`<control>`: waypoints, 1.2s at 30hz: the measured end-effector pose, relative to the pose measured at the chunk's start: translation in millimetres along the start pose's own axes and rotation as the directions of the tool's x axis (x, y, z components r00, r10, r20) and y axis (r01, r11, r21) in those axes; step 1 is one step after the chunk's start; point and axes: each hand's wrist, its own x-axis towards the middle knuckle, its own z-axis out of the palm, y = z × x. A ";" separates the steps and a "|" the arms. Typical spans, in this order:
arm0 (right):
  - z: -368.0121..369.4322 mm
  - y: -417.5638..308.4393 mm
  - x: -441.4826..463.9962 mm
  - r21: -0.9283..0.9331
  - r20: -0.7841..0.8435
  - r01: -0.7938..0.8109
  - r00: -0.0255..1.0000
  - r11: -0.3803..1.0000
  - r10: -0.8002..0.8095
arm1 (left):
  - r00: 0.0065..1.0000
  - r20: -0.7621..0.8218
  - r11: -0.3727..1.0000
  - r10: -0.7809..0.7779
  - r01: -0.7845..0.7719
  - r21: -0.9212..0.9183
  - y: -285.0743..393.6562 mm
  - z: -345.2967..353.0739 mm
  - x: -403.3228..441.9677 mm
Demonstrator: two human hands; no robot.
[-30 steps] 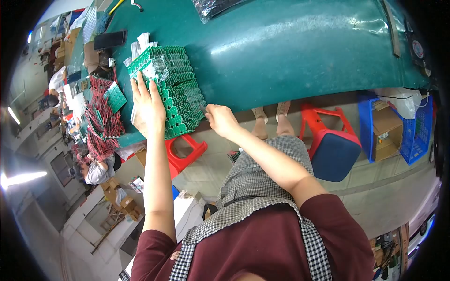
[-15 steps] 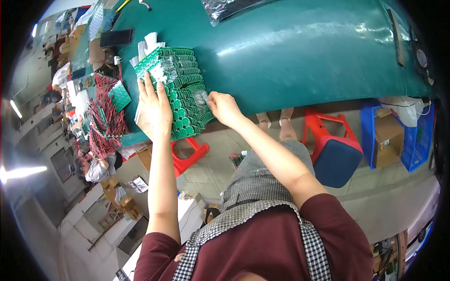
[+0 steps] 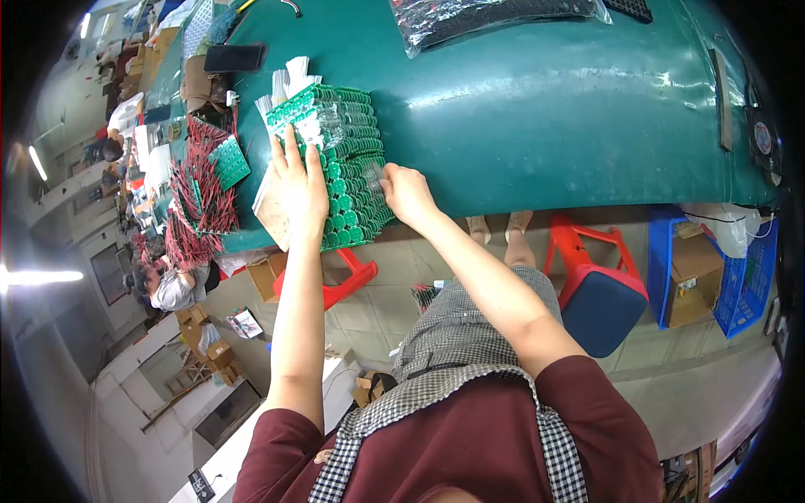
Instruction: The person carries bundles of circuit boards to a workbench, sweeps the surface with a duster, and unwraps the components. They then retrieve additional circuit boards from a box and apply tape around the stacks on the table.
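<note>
A thick bundle of green circuit boards (image 3: 345,180) lies near the table edge, its rows of rounded boards packed side by side. White strips (image 3: 293,77) stick out at its far end. My left hand (image 3: 300,189) rests flat along the bundle's left side, fingers stretched and spread, touching the boards. Against the right side, my right hand (image 3: 407,193) is closed in a pinch at a shiny piece of clear plastic film (image 3: 374,174) that lies over the boards. The fingertips partly hide the film's end.
Left of the bundle lie red and black wires (image 3: 201,184) with a green board panel (image 3: 228,162). A dark phone (image 3: 235,58) and a bagged black item (image 3: 495,21) lie farther back on the green table (image 3: 545,126). Red stools (image 3: 579,243) and a blue crate (image 3: 662,268) stand below.
The whole view has shifted, so the table, bundle and hands appear farther right. Both hands keep nearly the same places on the bundle.
</note>
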 end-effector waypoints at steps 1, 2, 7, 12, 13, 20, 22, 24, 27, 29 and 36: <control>0.3 -0.1 -3.8 0.006 0.002 0.000 1.000 1.000 0.000 | 1.000 0.001 1.000 0.000 0.000 -0.011 1.3 -0.9 -0.4; -0.3 -0.1 -10.6 0.011 0.002 0.001 1.000 1.000 -0.001 | 1.000 -0.001 1.000 0.002 -0.002 -0.007 0.8 -0.9 0.8; -5.4 -0.8 -27.8 0.044 0.045 -0.018 0.999 0.999 0.016 | 1.000 0.018 0.999 -0.013 0.014 -0.053 4.9 -1.2 0.7; -83.6 3.6 -35.1 0.103 0.026 -0.171 0.985 0.980 0.169 | 0.999 0.025 0.981 -0.020 0.024 -0.194 -1.1 -7.0 -0.1; -110.4 11.3 -34.6 0.021 -0.077 -0.160 0.984 0.987 0.162 | 1.000 -0.014 0.964 -0.013 0.009 -0.266 -8.0 -3.3 -0.1; -221.9 29.8 -6.1 -0.559 -0.277 -0.182 0.961 0.809 0.025 | 0.996 -0.078 0.948 -0.046 0.019 -0.319 -17.6 5.1 4.6; -207.1 4.2 6.7 -0.527 -0.325 -0.094 0.940 0.845 -0.099 | 0.997 -0.053 0.941 -0.065 0.043 -0.335 -17.7 3.7 1.6; -177.6 -20.9 25.8 -0.391 -0.242 0.054 0.957 0.919 -0.160 | 0.996 -0.037 0.944 -0.087 0.071 -0.322 -14.4 -1.6 -1.6; -121.5 -85.8 55.2 0.323 0.236 -0.234 0.958 0.917 0.161 | 0.997 -0.041 0.948 -0.067 0.050 -0.316 -11.2 -7.4 -3.6; -94.6 -113.7 73.3 0.381 0.363 -0.326 0.914 0.865 0.184 | 0.998 -0.038 0.970 -0.050 0.039 -0.239 -6.2 -12.4 -7.8; -65.6 -131.3 88.4 0.437 0.322 -0.435 0.893 0.787 0.315 | 1.000 -0.002 0.974 -0.026 0.025 -0.226 -14.3 -20.2 -13.4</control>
